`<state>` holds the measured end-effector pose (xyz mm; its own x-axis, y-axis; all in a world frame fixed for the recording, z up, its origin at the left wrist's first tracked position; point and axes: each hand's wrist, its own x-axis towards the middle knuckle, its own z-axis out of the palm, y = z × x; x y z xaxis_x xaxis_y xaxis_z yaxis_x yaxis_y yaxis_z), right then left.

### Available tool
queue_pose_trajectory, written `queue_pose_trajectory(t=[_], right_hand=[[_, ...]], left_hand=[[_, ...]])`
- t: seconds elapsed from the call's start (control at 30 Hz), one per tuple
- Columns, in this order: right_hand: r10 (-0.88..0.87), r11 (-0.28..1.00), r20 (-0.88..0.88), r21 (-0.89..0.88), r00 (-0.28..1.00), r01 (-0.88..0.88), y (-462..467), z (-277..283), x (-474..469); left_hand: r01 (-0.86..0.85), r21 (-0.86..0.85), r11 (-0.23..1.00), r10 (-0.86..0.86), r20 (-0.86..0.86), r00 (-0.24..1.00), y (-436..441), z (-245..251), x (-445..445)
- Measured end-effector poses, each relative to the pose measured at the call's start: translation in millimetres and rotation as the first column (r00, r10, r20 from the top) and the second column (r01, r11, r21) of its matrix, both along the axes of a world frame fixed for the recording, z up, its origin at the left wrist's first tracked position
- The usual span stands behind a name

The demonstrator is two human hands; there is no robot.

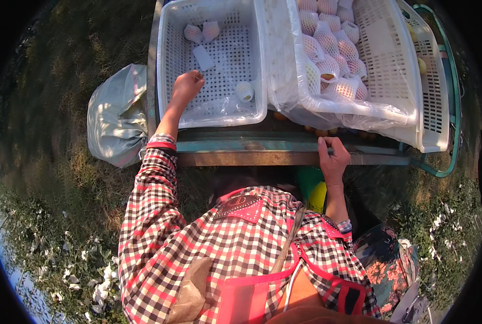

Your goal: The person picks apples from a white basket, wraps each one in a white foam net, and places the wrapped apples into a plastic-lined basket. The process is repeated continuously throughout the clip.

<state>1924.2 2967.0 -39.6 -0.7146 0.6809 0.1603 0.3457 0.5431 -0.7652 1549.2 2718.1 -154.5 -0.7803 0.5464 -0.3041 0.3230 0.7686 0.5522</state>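
Note:
My left hand reaches over the near-left part of a white perforated plastic crate. Its fingers are curled, and whether they hold something small is hidden. Just beyond the fingertips lies a small white rectangular piece. Two foam-netted fruits rest at the crate's far end, and a white foam net lies near its right wall. My right hand is at the front rail of the cart, thumb and fingers bent towards each other. I cannot tell whether anything is pinched between them.
On the right, a plastic-lined crate holds several foam-netted fruits. Another white crate stands beside it, inside a green metal frame. Loose orange fruits lie below the crates. A tied pale sack sits left of the cart.

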Motion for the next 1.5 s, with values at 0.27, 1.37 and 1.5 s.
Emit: queue_pose_trajectory(t=[0.27,1.37,1.5], right_hand=[[-0.101,0.991,0.044,0.087,0.994,0.097,-45,-19,-22],[-0.138,0.741,-0.404,-0.648,0.904,-0.176,-72,42,-48],[-0.133,0.848,-0.457,-0.511,0.88,-0.138,-76,69,-59]], left_hand=[[0.351,-0.366,0.862,-0.367,0.029,0.93,24,-145,-52],[0.08,0.777,0.625,-0.505,0.324,0.8,9,207,59],[0.342,0.663,0.666,-0.64,0.273,0.719,54,204,120]])
